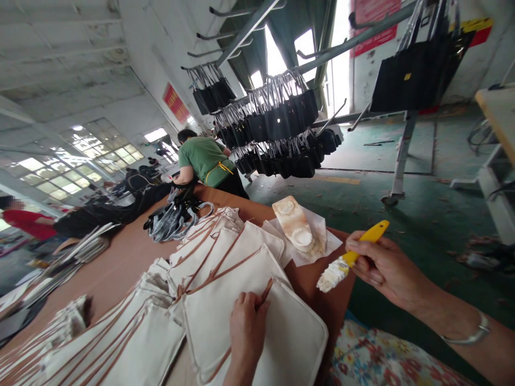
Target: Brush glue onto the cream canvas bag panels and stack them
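My right hand (376, 262) is closed round the yellow handle of a brush (350, 256). Its bristles are caked with a white paste and point down to the left, over the table's edge. My left hand (247, 327) rests on the nearest off-white bag panel (293, 332), pinching the end of a thin brown strap (266, 289). Beneath and beyond it lie more off-white bag panels (237, 249), overlapping, with brown straps across them. Near the brush, a stained container (293, 221) with white paste at its mouth lies on a white sheet (330, 244).
The brown table (116, 262) carries a bundle of black and grey straps (177, 214) farther back. A person in a green shirt (209, 161) bends over its far end. Black bags (281, 118) hang from a wheeled rack (402, 155). Another table (494, 118) stands at the right.
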Tool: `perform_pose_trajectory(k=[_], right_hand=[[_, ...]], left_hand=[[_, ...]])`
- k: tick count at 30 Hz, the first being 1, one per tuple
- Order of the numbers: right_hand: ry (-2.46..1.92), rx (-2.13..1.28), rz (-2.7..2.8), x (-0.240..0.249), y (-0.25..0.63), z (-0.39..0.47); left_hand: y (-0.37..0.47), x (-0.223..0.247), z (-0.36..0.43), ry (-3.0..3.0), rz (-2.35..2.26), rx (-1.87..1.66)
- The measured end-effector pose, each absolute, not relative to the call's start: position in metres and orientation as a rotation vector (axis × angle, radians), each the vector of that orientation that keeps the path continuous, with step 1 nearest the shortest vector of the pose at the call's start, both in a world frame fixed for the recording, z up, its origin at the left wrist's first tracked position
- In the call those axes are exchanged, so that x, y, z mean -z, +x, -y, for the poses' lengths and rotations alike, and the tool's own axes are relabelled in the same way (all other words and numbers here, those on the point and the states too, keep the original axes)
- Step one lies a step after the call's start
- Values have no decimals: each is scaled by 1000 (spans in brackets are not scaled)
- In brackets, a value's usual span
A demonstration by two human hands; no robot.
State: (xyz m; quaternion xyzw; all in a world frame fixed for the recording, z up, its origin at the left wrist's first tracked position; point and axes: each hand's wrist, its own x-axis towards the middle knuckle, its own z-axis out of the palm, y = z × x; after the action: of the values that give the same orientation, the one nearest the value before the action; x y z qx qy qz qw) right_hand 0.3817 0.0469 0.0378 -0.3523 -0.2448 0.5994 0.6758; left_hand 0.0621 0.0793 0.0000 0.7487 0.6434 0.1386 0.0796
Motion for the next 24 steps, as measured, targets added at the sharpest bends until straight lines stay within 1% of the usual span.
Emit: perform_pose_trajectory(k=[6,12,18,24], right_hand=[[-784,-1319,547,-35,391,-51],[-745,-1359,516,-32,379,-57],[-802,-1433,633,-21,358,-55],[-930,-1313,939,-12,336,-69]], left_hand=[[62,-3,-38,2452,-1889,-688],[74,4,-56,1892,-1921,-509],[83,11,-73,1691,-1683,-597],[90,-2,-62,1507,-1428,-603]])
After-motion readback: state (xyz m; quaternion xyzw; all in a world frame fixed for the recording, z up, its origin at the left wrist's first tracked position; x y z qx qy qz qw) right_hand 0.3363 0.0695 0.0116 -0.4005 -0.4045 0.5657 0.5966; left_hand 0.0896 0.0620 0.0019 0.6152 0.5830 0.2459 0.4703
